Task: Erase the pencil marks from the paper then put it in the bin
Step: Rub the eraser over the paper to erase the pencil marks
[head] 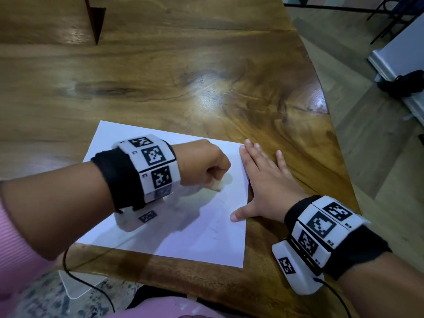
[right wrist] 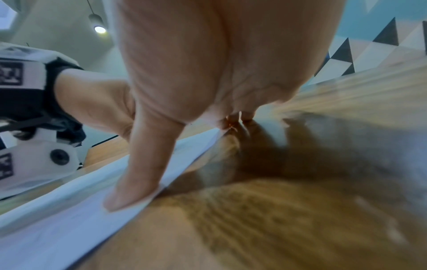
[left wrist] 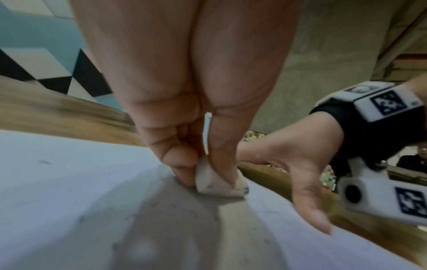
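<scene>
A white sheet of paper (head: 199, 230) lies on the wooden table (head: 183, 76) near its front edge, with faint pencil marks in its right half. My left hand (head: 206, 166) pinches a small off-white eraser (left wrist: 219, 184) between thumb and fingers, its tip down on the paper (left wrist: 69, 182). Small eraser crumbs speckle the sheet around it. My right hand (head: 263, 180) lies flat with straight fingers at the paper's right edge, thumb (right wrist: 131, 184) pressing on the paper (right wrist: 57, 219), the other fingers on the wood. No bin is in view.
The table's curved right edge (head: 330, 125) drops to a tiled floor. A dark object (head: 403, 83) lies on the floor by a white unit at the far right. A notch (head: 96, 24) cuts into the table top at the back left.
</scene>
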{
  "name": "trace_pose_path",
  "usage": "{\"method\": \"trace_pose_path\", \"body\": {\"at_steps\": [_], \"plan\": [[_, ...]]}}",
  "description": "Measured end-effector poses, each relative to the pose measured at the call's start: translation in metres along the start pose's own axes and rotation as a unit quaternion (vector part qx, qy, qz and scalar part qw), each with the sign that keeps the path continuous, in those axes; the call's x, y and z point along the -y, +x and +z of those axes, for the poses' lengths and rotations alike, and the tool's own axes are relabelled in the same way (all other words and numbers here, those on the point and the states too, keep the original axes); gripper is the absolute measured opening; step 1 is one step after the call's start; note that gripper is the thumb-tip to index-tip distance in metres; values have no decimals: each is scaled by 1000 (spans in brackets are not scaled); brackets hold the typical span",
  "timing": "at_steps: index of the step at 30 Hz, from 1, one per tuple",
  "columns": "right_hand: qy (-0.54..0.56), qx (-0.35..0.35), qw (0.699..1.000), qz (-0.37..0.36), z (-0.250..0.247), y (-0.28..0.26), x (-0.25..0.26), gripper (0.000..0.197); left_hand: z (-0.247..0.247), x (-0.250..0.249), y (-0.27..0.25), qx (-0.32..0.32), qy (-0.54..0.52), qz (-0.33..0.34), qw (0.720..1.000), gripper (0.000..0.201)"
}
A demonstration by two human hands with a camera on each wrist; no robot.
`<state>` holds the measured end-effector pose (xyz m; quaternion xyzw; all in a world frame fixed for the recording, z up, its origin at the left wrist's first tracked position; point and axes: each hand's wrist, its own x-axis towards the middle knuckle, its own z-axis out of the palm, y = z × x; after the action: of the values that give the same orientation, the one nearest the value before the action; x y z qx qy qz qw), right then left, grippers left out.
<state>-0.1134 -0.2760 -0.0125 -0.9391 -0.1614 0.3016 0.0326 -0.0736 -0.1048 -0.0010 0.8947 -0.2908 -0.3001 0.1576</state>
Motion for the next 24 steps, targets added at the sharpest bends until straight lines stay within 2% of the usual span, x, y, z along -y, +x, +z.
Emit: {"method": "trace_pose_path", "body": {"at_steps": [2,5,7,10,12,13,17,19,21,24], "plan": [[-1,0,1000,2,0,0,0,143,-6,1,7,-38,-5,-19,999,7],[-6,3,1000,7,0,1,1,143,-12,-3,25,-143,-12,-67,987,12],[-8,5,1000,8,-1,1,1,143,-9,-9,26,-163,-9,-64,985,11],[-4,10,1000,9,0,1,1,142,2,-11,8,-94,-10,-12,995,5],[-1,8,1000,9,0,1,1,143,4,-7,-2,-46,-13,-1,999,4],[0,7,1000,8,0,1,0,143,2,-5,-1,-53,-21,-7,998,5],[-2,11,1000,8,-1,0,1,142,-12,-4,25,-170,-34,-68,983,12],[-4,12,1000,8,-1,0,1,142,-12,-6,31,-178,-36,-76,980,9],[-2,12,1000,8,-1,1,1,142,-7,-3,23,-150,-44,-49,987,3],[2,12,1000,8,-1,1,0,143,1,1,6,-47,-50,-17,997,7]]}}
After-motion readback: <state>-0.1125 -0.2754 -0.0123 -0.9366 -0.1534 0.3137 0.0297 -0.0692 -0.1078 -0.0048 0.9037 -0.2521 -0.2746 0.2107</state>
